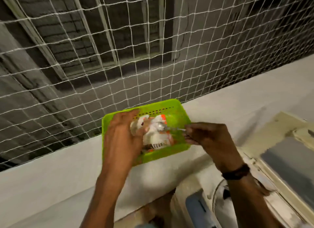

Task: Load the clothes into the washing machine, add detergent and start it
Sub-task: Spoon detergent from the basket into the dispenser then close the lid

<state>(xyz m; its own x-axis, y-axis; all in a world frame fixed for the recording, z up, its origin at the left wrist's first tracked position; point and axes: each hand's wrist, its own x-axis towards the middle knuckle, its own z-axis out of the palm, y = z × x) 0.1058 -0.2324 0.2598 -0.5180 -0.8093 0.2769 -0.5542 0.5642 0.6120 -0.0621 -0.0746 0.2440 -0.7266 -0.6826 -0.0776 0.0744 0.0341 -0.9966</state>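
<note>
Both forearms reach forward and up from the bottom edge, bare. Left hand (122, 132) raised, back toward the camera, fingers curled around a white and orange packet (155, 132), thumb side to the right. Right hand (205, 135) level with it, well apart, knuckles up, fingertips pinched on a clear spoon (167, 127) pointing left toward the packet. Dark band (236, 172) on the right wrist. Both hands motion-blurred.

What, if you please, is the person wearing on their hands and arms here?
Both forearms are bare as far as the frame shows, with no sleeves in view. The right hand has a dark band around its wrist, like a watch strap or bracelet; blur hides which. The left hand and its wrist carry nothing visible: no glove, ring or band.
</note>
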